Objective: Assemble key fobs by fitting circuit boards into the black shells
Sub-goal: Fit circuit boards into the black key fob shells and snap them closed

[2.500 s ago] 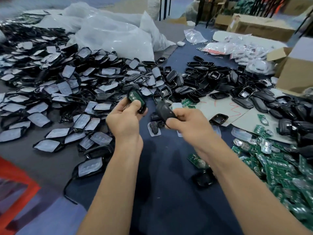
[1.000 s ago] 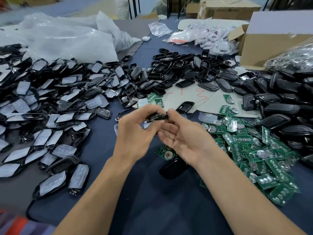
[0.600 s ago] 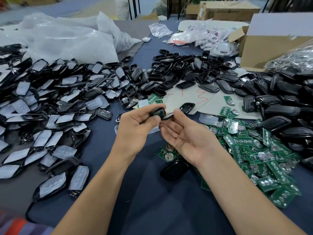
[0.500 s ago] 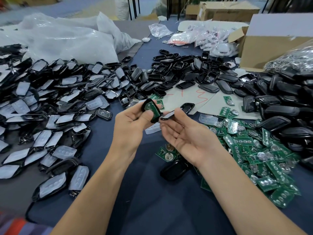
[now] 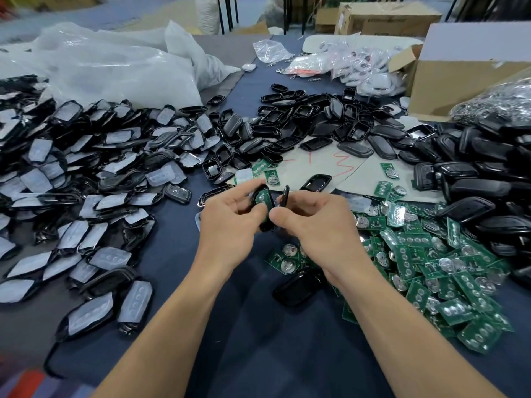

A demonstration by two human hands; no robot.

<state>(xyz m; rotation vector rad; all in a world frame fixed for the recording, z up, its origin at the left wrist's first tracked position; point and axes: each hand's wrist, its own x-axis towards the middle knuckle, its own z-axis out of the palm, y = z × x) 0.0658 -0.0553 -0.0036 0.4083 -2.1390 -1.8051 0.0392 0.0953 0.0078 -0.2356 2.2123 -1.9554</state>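
1. The left hand [image 5: 230, 222] grips a black plastic shell half [image 5: 255, 195] with a green circuit board [image 5: 263, 199] seated inside, above the table's [image 5: 244, 326] middle.
2. The right hand [image 5: 313, 222] pinches a thin black cover shell [image 5: 284, 195] edge-on beside it.
3. Closing them askew could tilt the board or leave the seam unlatched.
4. A slipped pinch would drop the cover among loose boards [image 5: 431, 268] near the right edge.

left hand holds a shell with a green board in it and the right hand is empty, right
Not quite. The right hand is not empty: it pinches a black cover, seen edge on. The rest stands: the left hand holds a shell with a green board in it. The head view shows this.
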